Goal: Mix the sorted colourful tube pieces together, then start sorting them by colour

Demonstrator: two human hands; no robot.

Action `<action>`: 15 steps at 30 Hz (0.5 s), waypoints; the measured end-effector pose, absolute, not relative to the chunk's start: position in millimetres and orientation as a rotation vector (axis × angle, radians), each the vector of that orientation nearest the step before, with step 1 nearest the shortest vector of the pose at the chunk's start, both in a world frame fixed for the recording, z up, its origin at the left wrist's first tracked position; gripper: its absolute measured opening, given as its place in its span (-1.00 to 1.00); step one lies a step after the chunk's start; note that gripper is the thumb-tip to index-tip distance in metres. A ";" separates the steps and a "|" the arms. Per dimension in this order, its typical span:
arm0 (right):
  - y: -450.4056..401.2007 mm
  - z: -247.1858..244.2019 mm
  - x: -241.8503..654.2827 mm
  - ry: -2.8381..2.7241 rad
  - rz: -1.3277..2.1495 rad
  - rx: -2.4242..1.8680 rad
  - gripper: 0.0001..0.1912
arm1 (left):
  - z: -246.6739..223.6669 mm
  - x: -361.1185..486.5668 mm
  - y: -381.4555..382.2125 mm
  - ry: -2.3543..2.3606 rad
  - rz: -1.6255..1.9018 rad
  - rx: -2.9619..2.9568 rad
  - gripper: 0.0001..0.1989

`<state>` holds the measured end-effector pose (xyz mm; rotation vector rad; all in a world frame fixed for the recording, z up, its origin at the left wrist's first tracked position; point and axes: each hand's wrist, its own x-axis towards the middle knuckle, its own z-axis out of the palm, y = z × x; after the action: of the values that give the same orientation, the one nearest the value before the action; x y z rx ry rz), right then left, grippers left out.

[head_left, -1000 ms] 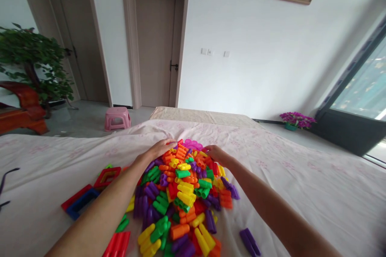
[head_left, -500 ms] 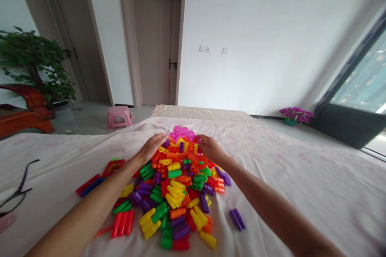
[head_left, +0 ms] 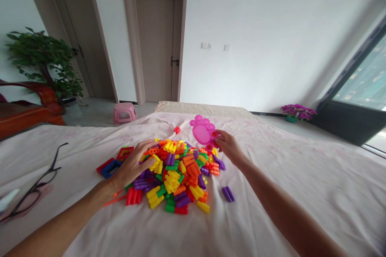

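A heap of coloured plastic toy blocks (head_left: 171, 180), each made of joined tubes, lies on the cloth in front of me. My right hand (head_left: 230, 144) grips the edge of a pink paw-shaped plastic piece (head_left: 202, 133), lifted at the far right side of the heap. My left hand (head_left: 134, 164) rests at the heap's left side, fingers apart, touching the blocks near its fingertips. Beyond the heap sits a lone red block (head_left: 177, 130). A purple block (head_left: 228, 194) lies apart to the right.
Red and blue square frames (head_left: 110, 168) lie left of the heap. Black-rimmed glasses (head_left: 39, 186) are at the far left of the patterned cloth (head_left: 289, 192). Past the cloth's far edge stand a pink stool (head_left: 124, 113) and a pot of purple flowers (head_left: 297, 112).
The pink paw-shaped piece has come up off the heap and to the right in my right hand. My left hand has drawn back toward me. A red block now lies beyond the heap.
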<state>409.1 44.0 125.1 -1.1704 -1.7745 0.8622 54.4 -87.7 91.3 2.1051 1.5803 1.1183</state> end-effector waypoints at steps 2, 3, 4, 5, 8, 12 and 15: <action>49.8 111.7 446.6 -1.628 0.880 -1.290 -0.55 | 70.9 44.5 -105.7 1.646 1.055 2.210 -0.26; 51.7 103.5 465.9 -1.559 0.867 -1.381 -0.56 | 60.3 40.7 -114.0 1.673 1.017 2.267 -0.12; 52.6 94.6 484.0 -1.505 0.853 -1.445 -0.58 | 50.5 38.1 -121.6 1.692 0.985 2.313 0.00; 52.4 85.4 499.9 -1.487 0.842 -1.495 -0.60 | 42.0 37.1 -128.1 1.716 0.947 2.344 0.07; 45.4 59.9 525.8 -1.415 0.912 -1.629 -0.68 | 27.2 42.0 -138.5 1.811 0.846 2.382 0.11; 26.9 41.4 507.8 -1.394 1.137 -1.559 -0.73 | 24.9 57.0 -129.9 1.893 0.845 2.397 0.17; 13.7 38.6 477.2 -1.463 1.228 -1.450 -0.78 | 26.4 69.8 -116.5 1.909 0.905 2.336 0.15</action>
<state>477.2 13.7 38.6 -1.4500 -1.4632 1.2277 69.8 -116.5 26.4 2.3360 1.9086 0.9047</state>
